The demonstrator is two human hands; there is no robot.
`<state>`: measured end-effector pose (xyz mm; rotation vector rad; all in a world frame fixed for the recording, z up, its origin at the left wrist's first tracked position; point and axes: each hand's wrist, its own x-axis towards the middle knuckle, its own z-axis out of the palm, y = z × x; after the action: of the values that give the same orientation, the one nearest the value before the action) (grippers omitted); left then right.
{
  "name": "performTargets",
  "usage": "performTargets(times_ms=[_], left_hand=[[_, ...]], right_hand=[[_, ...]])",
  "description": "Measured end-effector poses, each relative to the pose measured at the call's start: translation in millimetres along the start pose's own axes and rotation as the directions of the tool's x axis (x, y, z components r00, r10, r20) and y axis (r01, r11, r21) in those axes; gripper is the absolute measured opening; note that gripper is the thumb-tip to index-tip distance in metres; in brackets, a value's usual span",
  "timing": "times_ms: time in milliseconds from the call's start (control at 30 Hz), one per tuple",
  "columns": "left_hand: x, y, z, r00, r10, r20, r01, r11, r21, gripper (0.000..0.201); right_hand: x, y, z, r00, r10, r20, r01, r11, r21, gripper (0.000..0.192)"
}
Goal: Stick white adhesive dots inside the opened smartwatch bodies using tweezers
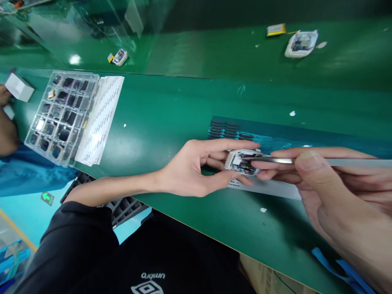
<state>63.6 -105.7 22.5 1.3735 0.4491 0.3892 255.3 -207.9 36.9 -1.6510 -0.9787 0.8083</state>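
Your left hand (191, 167) pinches the small white case (243, 161) just past the table's near edge. Your right hand (324, 179) grips metal tweezers (306, 161), tips in it. Farther left sits a parts tray (61, 114); bare green table (171, 114) lies between.

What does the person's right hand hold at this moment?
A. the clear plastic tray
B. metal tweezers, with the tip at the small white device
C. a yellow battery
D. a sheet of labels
B: the right hand pinches metal tweezers, their tip inside the small white device held by the left hand.
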Motion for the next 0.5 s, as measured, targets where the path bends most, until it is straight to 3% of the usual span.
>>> performTargets(times_ms=[300,500], left_hand=[[-1.5,1.0,3.2,1.000,-0.004,-0.025,0.004,1.000,-0.001,0.044],[-1.8,-0.9,5.0,0.996,-0.044,-0.077,0.041,0.998,-0.044,0.032]], right_hand=[[1.4,4.2,-0.6,0.999,-0.031,-0.022,0.030,0.999,-0.022,0.027],[-5.2,3.9,5.9,0.999,-0.025,-0.040,0.023,0.999,-0.042,0.020]])
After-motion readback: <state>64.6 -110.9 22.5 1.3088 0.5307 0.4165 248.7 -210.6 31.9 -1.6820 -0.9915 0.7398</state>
